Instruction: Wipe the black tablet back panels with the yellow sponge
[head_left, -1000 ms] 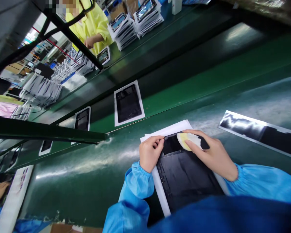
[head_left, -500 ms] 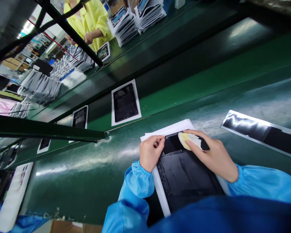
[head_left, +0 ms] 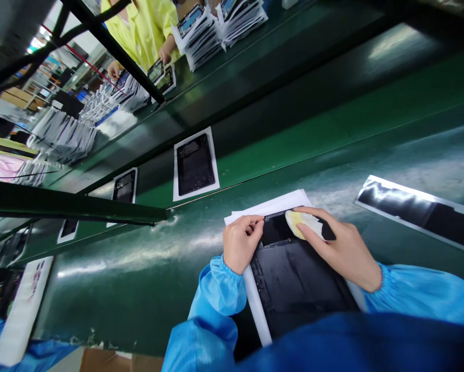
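A black tablet-like panel lies on white sheets in front of me. My left hand is closed at its far left corner, thumb and index finger pinched together; whatever is between the fingertips is too small to make out. Pressed against the panel's far part is a crumpled yellow-and-white wiping cloth, which my right hand grips between thumb and fingers. The near end of the panel is hidden by my blue clothing.
A long dark film strip with pale edges lies at right. Beyond the bench edge, panels on white sheets line a green conveyor. A green beam juts in from the left. Across the line, a person in yellow works beside stacked panels.
My hands and the cloth stay almost in place. The panels on the conveyor have shifted slightly left. The person across has spread their hands and one now holds a small panel.
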Available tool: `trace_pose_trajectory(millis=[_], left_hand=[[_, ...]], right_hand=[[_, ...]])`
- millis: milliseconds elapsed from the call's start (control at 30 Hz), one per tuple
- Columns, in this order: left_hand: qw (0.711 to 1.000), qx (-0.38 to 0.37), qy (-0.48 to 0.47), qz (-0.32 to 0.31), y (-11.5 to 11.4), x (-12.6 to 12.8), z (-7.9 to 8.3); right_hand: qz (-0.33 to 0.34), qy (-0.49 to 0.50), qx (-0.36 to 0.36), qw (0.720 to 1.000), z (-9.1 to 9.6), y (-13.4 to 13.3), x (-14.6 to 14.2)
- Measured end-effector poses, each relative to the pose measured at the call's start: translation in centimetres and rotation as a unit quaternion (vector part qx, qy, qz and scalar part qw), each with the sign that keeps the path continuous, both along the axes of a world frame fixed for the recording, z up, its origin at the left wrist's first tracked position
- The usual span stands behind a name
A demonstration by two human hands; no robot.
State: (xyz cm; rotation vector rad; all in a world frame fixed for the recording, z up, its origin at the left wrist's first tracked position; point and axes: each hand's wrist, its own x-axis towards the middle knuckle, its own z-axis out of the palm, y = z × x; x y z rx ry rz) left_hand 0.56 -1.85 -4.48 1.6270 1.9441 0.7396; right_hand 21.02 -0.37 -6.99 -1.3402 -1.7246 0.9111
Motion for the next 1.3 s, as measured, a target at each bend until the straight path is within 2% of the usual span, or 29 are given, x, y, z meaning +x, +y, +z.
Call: trace_pose_trajectory(millis=[733,933,1300], left_hand=[[1.000,0.013,0.012,-0.018,-0.06,-0.12,-0.10],[0.999,0.008,0.035,-0.027,-0.16,-0.13,-0.14],[0.987,-0.005,0.129,-0.097,-0.25,-0.71,0.44]], right_hand=[[0.014,-0.024,0.012,1.000,-0.23,0.01,0.01],[0.025,-0.043,-0.007,0.999,0.02,0.13,0.02],[0.026,-0.047,0.023,0.998,-0.30,0.13,0.12]])
